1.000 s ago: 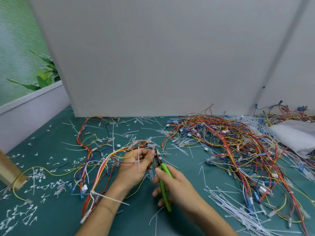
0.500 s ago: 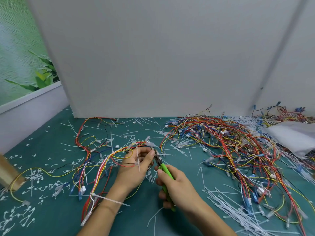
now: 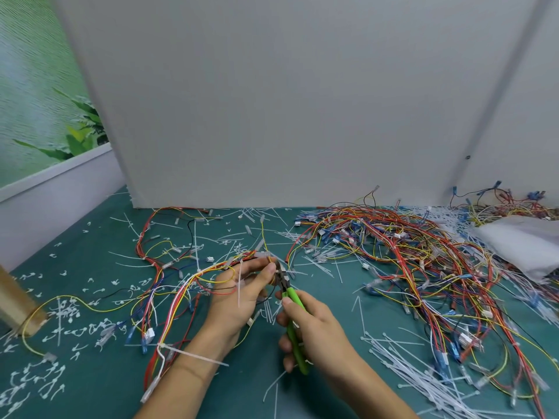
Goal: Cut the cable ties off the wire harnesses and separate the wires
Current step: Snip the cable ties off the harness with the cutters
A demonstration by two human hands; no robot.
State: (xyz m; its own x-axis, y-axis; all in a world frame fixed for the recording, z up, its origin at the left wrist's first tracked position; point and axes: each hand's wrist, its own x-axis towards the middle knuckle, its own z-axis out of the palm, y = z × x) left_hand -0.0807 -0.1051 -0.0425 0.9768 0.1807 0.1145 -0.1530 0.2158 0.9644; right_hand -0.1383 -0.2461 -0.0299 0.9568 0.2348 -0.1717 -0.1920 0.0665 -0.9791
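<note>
My left hand [image 3: 239,294] pinches a wire harness [image 3: 187,285] of red, yellow, white and blue wires between thumb and fingers. A white cable tie [image 3: 240,282] hangs down across that hand. My right hand [image 3: 314,334] grips green-handled cutters [image 3: 293,322], and their dark jaws [image 3: 281,275] sit right at the harness beside my left thumb. Another white cable tie [image 3: 193,355] binds the harness near my left wrist.
A big tangle of harnesses [image 3: 408,267] covers the green mat to the right. Loose white ties [image 3: 402,367] lie at the lower right, cut tie bits [image 3: 60,322] at the left. A grey board [image 3: 272,101] stands behind. White bag [image 3: 520,246] far right, wooden block [image 3: 15,300] far left.
Both hands stay together at the same spot on the harness. My right hand has shifted its grip slightly on the cutter handles, with the jaws still at the wires.
</note>
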